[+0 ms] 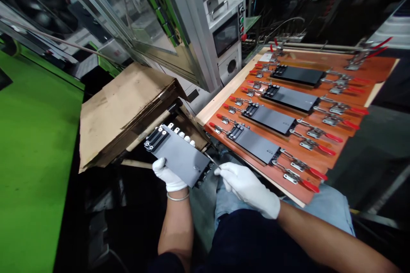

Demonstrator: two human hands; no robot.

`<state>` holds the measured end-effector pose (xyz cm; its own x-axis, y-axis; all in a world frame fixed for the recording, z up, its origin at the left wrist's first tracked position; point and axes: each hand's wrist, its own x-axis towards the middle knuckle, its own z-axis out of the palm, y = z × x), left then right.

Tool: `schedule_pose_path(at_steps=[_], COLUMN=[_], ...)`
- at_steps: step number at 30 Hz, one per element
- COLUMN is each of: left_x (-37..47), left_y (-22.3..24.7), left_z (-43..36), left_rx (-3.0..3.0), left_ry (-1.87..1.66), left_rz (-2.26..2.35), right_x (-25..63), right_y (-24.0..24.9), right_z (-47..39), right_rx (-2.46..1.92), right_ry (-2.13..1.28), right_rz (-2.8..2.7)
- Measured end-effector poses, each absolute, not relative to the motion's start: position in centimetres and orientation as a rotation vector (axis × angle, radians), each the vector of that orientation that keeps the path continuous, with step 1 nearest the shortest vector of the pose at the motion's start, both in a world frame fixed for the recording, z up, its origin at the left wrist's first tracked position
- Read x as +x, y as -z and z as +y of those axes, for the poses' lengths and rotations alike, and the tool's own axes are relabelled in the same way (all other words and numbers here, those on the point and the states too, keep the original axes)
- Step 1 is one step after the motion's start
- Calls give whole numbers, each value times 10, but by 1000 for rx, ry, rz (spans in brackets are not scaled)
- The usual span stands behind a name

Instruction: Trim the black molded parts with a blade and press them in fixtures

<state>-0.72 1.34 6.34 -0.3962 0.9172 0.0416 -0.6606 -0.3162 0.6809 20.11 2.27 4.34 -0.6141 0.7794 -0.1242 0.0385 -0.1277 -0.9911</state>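
In my gloved left hand point(168, 175) is a flat grey plastic panel point(182, 155) with black ribbed ends. My thumb lies on its near side and the fingertips show along its far edge. My gloved right hand point(241, 183) pinches a thin, blade-like tool point(212, 160), whose tip is at the panel's right end. I cannot make out the exact kind of tool. Right of my hands, similar panels, among them the nearest panel point(256, 143), lie in a row on an orange-brown board point(221, 136), between red-handled toggle clamps point(297, 164).
A cardboard sheet point(128, 102) lies on a stand at the left, beside a green machine point(32, 158). Behind stand a framed glass machine door point(153, 30) and a control panel with a screen point(226, 36). The board's near edge comes close to my lap.
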Motion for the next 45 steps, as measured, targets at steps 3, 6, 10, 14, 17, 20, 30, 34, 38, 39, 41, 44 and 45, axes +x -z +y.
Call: schedule_pose_path(at_steps=[3, 6, 10, 14, 17, 20, 30, 34, 38, 39, 41, 44, 45], left_x=[-4, -3, -4, -5, -3, 0, 9, 9, 10, 10, 10, 9, 9], left_y=[-65, -67, -69, -72, -74, -77, -84, -83, -86, -86, -88, -88, -87], left_z=[14, 15, 14, 16, 18, 19, 24, 26, 28, 28, 28, 27, 27], left_rx=[520, 510, 517, 551, 558, 553, 559, 571, 588, 599, 621, 630, 624], left_ry=[-1896, -1884, -1878, -1897, -1899, -1912, -1984, -2024, -2058, -2058, -2051, -2048, -2050], left_rz=[718, 693, 684, 733, 781, 811, 782, 785, 761, 757, 766, 823, 843], right_x=[199, 196, 200, 205, 204, 201, 199, 198, 199, 198, 197, 194, 192], right_y=[-48, -46, -44, -50, -52, -51, -38, -34, -36, -36, -37, -34, -33], right_z=[22, 24, 25, 20, 16, 15, 16, 13, 9, 9, 10, 14, 15], right_rx=[-888, -922, -1021, -1003, -940, -881, -834, -819, -758, -743, -730, -725, -728], right_ry=[-1888, -1853, -1677, -1548, -1421, -1285, -908, -804, -801, -808, -796, -748, -736], right_rz=[-1612, -1593, -1634, -1888, -2045, -2150, -2305, -2347, -2370, -2364, -2327, -2270, -2275])
